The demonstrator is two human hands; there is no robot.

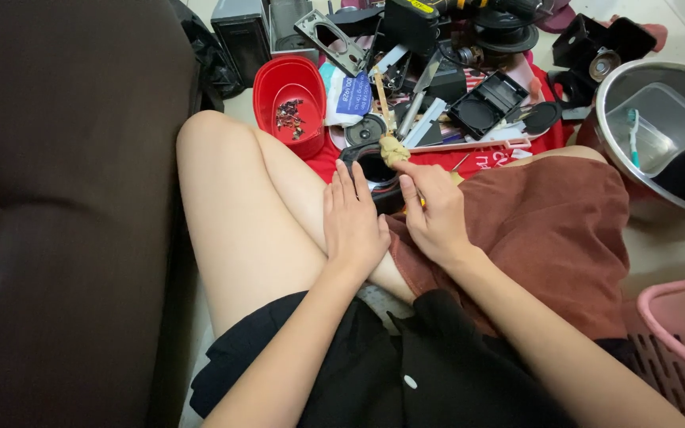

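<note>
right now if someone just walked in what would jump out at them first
Probably the heap of black dismantled parts on a red cloth at top centre, with a red bowl of small bits to its left. Just below it, the right hand pinches a thin stick with a tan wad on it, while the left hand rests flat on the leg. A steel basin sits at right.

Soft, even indoor light, sharp focus

Black parts (pixel 438 71) crowd ahead (sofa (pixel 65 198) walls the left).
</note>
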